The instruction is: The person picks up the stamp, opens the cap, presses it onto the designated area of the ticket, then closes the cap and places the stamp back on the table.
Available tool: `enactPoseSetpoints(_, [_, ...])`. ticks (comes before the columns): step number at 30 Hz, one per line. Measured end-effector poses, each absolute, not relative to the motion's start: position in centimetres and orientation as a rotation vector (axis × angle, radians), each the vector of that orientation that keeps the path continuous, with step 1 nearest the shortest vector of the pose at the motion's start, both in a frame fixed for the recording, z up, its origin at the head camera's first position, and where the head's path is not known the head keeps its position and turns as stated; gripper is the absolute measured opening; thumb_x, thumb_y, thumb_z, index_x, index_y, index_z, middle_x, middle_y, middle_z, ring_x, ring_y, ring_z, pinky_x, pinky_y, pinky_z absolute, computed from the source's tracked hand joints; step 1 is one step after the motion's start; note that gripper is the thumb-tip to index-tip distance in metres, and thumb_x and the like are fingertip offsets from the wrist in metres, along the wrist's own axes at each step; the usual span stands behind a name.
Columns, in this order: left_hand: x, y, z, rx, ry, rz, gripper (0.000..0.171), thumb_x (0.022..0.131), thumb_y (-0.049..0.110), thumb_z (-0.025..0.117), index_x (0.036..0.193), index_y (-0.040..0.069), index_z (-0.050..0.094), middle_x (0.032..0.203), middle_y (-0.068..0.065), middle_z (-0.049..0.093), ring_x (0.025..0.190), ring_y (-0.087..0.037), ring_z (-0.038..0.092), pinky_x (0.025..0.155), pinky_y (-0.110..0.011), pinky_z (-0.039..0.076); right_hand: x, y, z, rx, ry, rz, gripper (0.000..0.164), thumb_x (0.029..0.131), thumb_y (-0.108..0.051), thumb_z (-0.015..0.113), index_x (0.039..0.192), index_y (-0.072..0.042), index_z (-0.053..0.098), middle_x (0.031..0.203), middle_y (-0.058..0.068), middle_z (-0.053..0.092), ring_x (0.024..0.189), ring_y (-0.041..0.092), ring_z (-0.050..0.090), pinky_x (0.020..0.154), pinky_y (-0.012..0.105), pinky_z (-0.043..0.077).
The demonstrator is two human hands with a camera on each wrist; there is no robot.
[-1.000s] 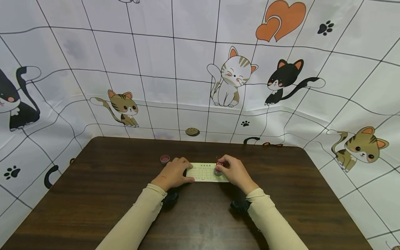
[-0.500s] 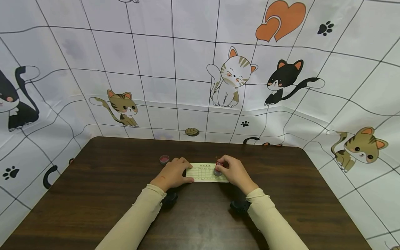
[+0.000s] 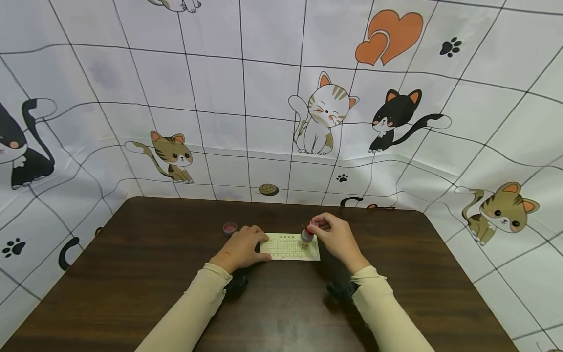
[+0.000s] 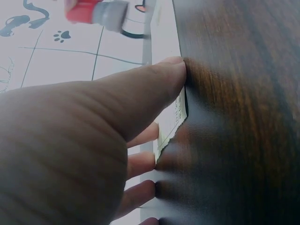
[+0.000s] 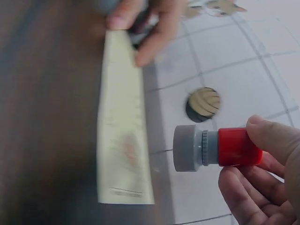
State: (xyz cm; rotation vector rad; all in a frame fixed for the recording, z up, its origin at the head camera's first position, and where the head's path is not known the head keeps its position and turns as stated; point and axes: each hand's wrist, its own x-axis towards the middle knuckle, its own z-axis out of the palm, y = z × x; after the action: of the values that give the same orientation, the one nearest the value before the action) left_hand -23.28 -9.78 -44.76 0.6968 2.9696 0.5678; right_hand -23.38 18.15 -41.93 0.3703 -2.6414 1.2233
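A pale yellow printed slip lies on the dark wooden table. My left hand rests over its left end, thumb on the near edge and fingertips at the far edge; the left wrist view shows a torn short edge there. With thumb and fingers, my right hand grips the red handle of a stamp. Its grey round base hangs tilted above the slip's right part, apart from the paper. A blurred reddish mark shows on the slip in the right wrist view.
Behind the left hand stands a small round container with a reddish inside. The table ends at a white cat-print cloth hanging behind and at the sides.
My right hand has lifted the stamp off the slip and tilted it, uncovering a mark on the paper. The left hand stays on the slip. The head view has tipped slightly upward.
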Motion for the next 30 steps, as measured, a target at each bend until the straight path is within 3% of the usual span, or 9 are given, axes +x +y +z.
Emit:
enactPoseSetpoints(7, [-23.4, -9.8, -44.9, 0.695, 2.976, 0.565, 0.055, 0.09, 0.047, 0.079, 0.134, 0.016, 0.069, 0.137, -0.008, 0.06, 0.13, -0.035, 0.053, 0.109, -0.057, 0.043, -24.0, 20.7, -40.7, 0.371, -2.529, 1.35, 0.027, 0.096, -0.012, 0.074, 0.121, -0.002, 0.071, 0.112, 0.014, 0.073, 0.099, 0.027, 0.075, 0.082, 0.03, 0.061])
enactPoseSetpoints(15, [-23.4, -9.8, -44.9, 0.703, 2.97, 0.577, 0.054, 0.09, 0.046, 0.08, 0.134, 0.015, 0.069, 0.136, -0.008, 0.061, 0.13, -0.035, 0.053, 0.11, -0.057, 0.042, -24.0, 22.7, -41.6, 0.282, -2.401, 1.438, 0.03, 0.096, -0.002, 0.067, 0.126, 0.003, 0.066, 0.118, 0.021, 0.07, 0.104, 0.033, 0.072, 0.08, 0.013, 0.055])
enactPoseSetpoints(19, [-23.4, -9.8, -44.9, 0.719, 2.97, 0.559, 0.053, 0.09, 0.046, 0.079, 0.133, 0.016, 0.069, 0.136, -0.008, 0.061, 0.128, -0.034, 0.053, 0.11, -0.056, 0.042, -24.2, 23.1, -42.5, 0.273, -2.326, 1.471, 0.034, 0.095, 0.002, 0.066, 0.129, 0.003, 0.064, 0.121, 0.022, 0.069, 0.104, 0.029, 0.069, 0.081, 0.009, 0.053])
enactPoseSetpoints(24, [-23.4, -9.7, -45.0, 0.719, 2.969, 0.529, 0.054, 0.091, 0.048, 0.078, 0.134, 0.017, 0.069, 0.136, -0.007, 0.06, 0.128, -0.034, 0.053, 0.11, -0.056, 0.043, -24.2, 23.0, -43.2, 0.246, -2.313, 1.425, 0.03, 0.094, 0.005, 0.067, 0.124, 0.003, 0.069, 0.112, 0.021, 0.07, 0.092, 0.016, 0.068, 0.075, 0.008, 0.051])
enactPoseSetpoints(30, [-23.6, -9.9, -45.0, 0.728, 2.985, 0.517, 0.054, 0.091, 0.048, 0.078, 0.133, 0.016, 0.069, 0.136, -0.007, 0.06, 0.126, -0.033, 0.054, 0.108, -0.056, 0.044, -22.8, 21.7, -41.5, 0.268, -2.294, 1.455, 0.028, 0.092, 0.01, 0.065, 0.119, 0.011, 0.067, 0.107, 0.029, 0.069, 0.084, 0.01, 0.066, 0.071, 0.009, 0.051])
